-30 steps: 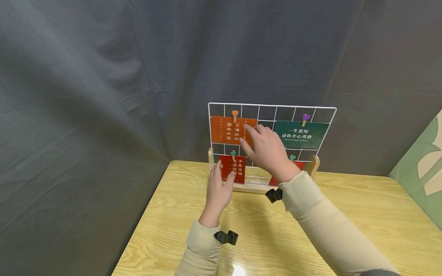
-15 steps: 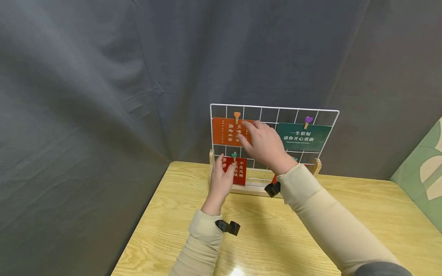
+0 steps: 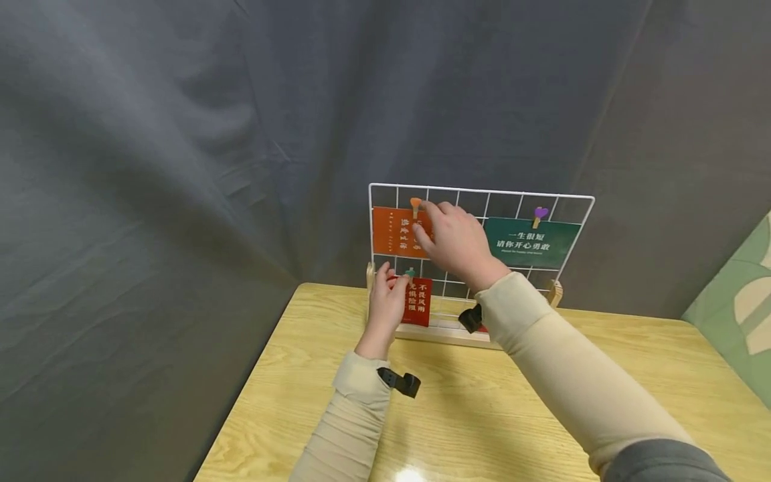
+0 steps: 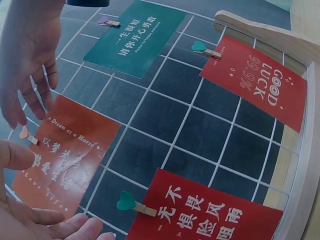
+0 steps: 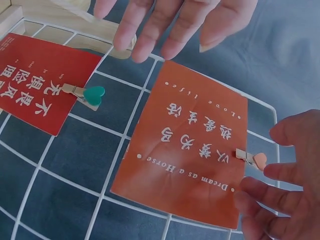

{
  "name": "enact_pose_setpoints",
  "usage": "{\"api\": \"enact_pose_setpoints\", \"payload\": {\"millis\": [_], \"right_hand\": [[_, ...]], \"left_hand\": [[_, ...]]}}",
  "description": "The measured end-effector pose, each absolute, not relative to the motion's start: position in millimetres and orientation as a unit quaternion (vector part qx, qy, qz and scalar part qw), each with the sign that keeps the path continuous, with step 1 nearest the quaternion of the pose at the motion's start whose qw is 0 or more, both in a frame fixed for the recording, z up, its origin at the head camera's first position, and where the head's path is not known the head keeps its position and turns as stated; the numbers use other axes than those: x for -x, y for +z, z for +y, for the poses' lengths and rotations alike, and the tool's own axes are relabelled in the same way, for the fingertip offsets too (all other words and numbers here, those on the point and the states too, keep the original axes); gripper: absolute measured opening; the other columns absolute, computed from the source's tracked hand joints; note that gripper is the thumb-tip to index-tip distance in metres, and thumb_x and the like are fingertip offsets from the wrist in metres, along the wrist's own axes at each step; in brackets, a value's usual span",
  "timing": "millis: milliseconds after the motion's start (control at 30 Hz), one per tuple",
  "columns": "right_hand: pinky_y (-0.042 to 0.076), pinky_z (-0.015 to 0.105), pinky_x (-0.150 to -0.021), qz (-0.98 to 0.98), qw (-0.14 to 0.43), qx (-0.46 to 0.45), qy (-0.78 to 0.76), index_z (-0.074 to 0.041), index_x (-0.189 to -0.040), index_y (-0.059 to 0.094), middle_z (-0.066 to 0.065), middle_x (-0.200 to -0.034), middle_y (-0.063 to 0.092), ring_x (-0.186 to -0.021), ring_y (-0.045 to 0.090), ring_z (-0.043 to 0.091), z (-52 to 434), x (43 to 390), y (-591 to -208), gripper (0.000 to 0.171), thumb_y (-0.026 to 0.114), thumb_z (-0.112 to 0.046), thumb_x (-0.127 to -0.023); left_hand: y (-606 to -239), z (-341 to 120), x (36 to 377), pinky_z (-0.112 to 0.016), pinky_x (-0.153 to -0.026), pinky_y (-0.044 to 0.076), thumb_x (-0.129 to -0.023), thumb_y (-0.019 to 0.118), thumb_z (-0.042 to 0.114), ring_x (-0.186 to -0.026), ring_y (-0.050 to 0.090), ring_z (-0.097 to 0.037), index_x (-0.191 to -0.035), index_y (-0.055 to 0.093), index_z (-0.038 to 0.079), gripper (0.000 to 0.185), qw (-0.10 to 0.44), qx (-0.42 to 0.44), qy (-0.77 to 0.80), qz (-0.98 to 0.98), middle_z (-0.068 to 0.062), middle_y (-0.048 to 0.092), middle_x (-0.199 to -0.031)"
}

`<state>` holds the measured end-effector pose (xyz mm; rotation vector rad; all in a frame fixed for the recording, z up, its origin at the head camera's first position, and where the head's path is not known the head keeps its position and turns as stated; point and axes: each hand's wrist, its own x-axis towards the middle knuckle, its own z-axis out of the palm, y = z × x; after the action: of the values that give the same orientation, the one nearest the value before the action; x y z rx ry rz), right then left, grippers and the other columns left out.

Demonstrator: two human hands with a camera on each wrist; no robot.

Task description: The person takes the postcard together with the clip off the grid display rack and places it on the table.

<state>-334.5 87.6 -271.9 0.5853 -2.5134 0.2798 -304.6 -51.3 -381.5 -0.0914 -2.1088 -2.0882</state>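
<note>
Orange rectangular paper card hangs at 10 o'clock on the white wire grid panel, its small wooden peg with orange heart not yet off. Right hand: fingertips just beside peg, grip narrow, holding nothing. Left hand: loosely spread by the lower red card. Three other cards remain pegged.

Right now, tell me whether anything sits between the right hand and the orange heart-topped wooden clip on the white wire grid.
Nothing visible does. The right hand has its fingertips right beside the orange heart-topped wooden clip holding the orange card.
</note>
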Motion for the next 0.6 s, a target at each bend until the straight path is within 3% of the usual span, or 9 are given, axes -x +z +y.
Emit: {"api": "enact_pose_setpoints", "payload": {"millis": [333, 600], "right_hand": [[0.054, 0.051, -0.084, -0.925, 0.292, -0.223, 0.100, 0.001, -0.140, 0.057, 0.020, -0.117, 0.067, -0.096, 0.066, 0.037, 84, 338, -265, 0.047, 0.056, -0.030, -0.105], [0.055, 0.049, -0.083, -0.935, 0.275, -0.205, 0.091, -0.001, -0.141, 0.057, 0.018, -0.117, 0.068, -0.096, 0.065, 0.034, 82, 335, -265, 0.046, 0.057, -0.030, -0.105]], "left_hand": [[-378, -46, 316, -0.053, -0.116, 0.032, -0.107, 0.051, 0.022, -0.143, 0.039, -0.036, -0.165, 0.012, 0.007, 0.071, 0.071, 0.004, -0.772, -0.632, -0.019, 0.036, -0.157], [-384, -42, 317, -0.053, -0.114, 0.035, -0.107, 0.051, 0.021, -0.138, 0.043, -0.039, -0.164, 0.013, 0.006, 0.071, 0.074, 0.008, -0.790, -0.608, -0.018, 0.037, -0.154]]}}
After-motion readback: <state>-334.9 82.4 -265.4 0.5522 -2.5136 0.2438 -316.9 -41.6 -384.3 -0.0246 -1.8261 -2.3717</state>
